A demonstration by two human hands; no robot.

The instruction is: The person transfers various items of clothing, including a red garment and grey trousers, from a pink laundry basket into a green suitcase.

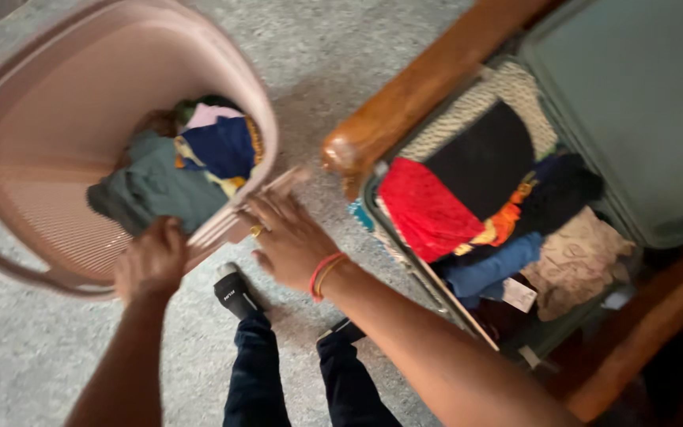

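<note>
The large pink plastic laundry basket fills the upper left of the frame, tipped on its side with its opening toward the camera. The left hand sits at the basket's lower rim, fingers curled over the edge in a grip. The right hand lies just right of it at the same rim, fingers spread and pressed against the ribbed edge; motion blur hides whether it truly clasps the rim. A gold ring shows on one finger and red and orange thread bands circle that wrist.

Inside the basket, toward its right wall, lies a heap of crumpled clothes: a grey-green garment in front, a navy one with yellow trim behind it, a bit of pale pink on top.

Below the hands, at the bottom centre, the person's legs in dark blue trousers and black sandals stand on the grey speckled floor.

In the right half, an open grey-green suitcase rests within a brown wooden frame, packed with folded clothes in red, black, blue and beige.
</note>
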